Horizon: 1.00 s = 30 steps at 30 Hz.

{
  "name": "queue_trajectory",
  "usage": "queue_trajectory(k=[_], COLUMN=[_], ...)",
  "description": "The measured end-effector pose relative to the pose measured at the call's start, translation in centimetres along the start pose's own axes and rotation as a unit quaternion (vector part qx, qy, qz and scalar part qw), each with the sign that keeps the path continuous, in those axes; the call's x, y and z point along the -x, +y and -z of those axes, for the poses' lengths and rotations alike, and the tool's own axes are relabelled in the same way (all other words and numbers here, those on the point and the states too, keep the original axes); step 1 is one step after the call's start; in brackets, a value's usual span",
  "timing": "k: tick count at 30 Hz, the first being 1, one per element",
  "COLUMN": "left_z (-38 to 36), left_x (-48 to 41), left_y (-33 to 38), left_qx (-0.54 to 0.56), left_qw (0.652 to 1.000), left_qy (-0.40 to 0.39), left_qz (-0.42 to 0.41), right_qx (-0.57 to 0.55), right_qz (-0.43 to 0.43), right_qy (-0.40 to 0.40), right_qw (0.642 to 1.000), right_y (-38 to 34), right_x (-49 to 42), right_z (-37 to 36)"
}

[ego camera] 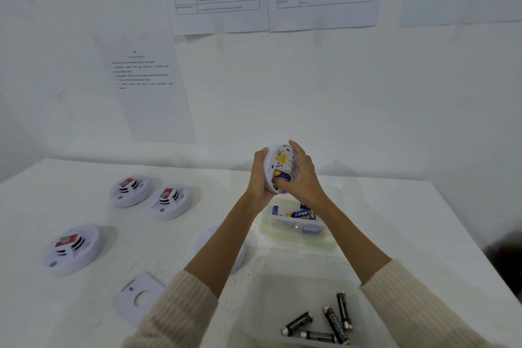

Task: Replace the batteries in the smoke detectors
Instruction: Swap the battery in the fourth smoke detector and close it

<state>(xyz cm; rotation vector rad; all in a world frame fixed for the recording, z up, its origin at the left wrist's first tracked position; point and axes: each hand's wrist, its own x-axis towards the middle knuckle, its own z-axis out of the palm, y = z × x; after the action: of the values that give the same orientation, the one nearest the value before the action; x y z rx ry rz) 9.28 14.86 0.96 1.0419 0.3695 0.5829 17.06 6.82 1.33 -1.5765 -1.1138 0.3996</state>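
Note:
A white round smoke detector (pixel 278 157) is held up above the table with its back side facing me. My left hand (pixel 259 175) grips its left rim. My right hand (pixel 303 176) wraps its right side, thumb pressing at the open battery bay, where a blue and yellow battery (pixel 282 176) sits. Under my hands a clear tub (pixel 296 237) holds several blue batteries. A nearer clear tub (pixel 268 291) holds several black batteries (pixel 330 322).
Three white smoke detectors with red labels lie on the white table at left (pixel 130 191) (pixel 169 202) (pixel 72 248). A white cover plate (pixel 138 298) lies near my left sleeve. Another round white piece (pixel 204 240) is partly hidden by my left forearm. Papers hang on the wall.

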Motion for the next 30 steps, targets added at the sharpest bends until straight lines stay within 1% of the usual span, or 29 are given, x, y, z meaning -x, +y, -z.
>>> queue_trajectory(k=[6,9,13,16,21,26,30], left_z=[0.7,0.8,0.8,0.8,0.7,0.8,0.4], left_x=[-0.1,-0.1,-0.1,-0.1,0.0,0.0,-0.1], left_y=[-0.1,-0.3,-0.3,-0.7,-1.0,-0.9,-0.3], left_qx=[-0.008,-0.025,-0.082,-0.107,-0.117,-0.100,-0.111], left_qw=[1.000,1.000,0.996,0.994,0.990,0.991,0.989], left_qy=[0.003,0.007,0.017,0.023,0.066,0.089,0.094], left_qz=[0.012,0.004,-0.012,-0.026,-0.035,-0.030,-0.040], right_qx=[-0.004,-0.005,-0.014,-0.021,-0.035,-0.025,0.001], right_qz=[0.009,0.003,-0.023,-0.055,-0.090,-0.060,-0.036], right_qy=[0.000,0.011,0.037,0.035,-0.004,-0.099,-0.137], right_qw=[1.000,1.000,0.999,0.998,0.995,0.993,0.990], right_y=[-0.3,-0.3,-0.6,-1.1,-1.3,-0.7,-0.4], right_x=[0.0,-0.1,-0.2,-0.2,-0.1,0.5,0.9], right_z=[-0.1,-0.4,-0.9,-1.0,-0.8,0.2,1.0])
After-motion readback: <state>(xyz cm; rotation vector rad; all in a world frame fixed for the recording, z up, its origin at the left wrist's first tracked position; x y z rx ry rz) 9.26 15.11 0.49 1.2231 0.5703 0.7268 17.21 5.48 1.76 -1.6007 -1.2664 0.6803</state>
